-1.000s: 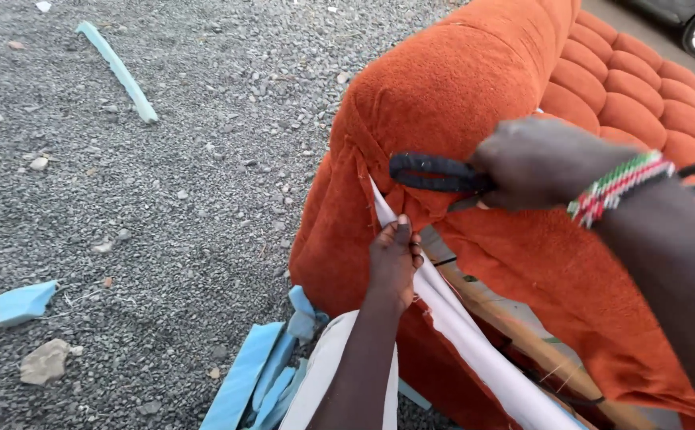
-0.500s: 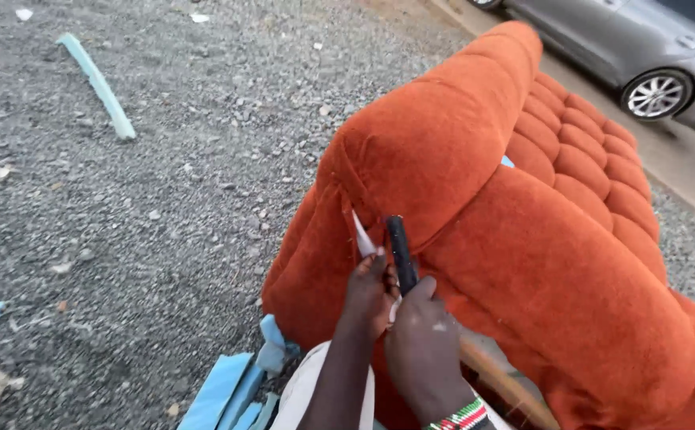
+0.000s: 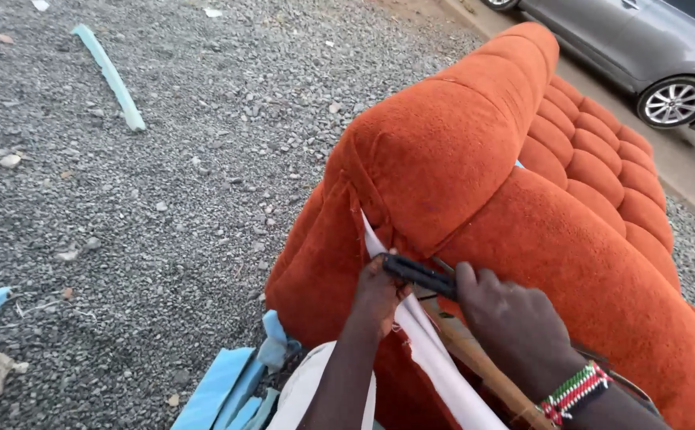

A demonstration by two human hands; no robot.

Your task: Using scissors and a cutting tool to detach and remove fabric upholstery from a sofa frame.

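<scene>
The left hand pinches the white lining against the sofa seam. Just beside it, the right hand, with a beaded wristband, is closed around a black tool pressed to the orange fabric above a bare wooden rail. Blue foam scraps lie on the gravel below; another strip and a grey car lie farther off.

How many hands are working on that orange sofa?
2. The left hand presses the white strip at the sofa seam; the right hand, beside it, grips a black tool. Both belong to one person.
</scene>
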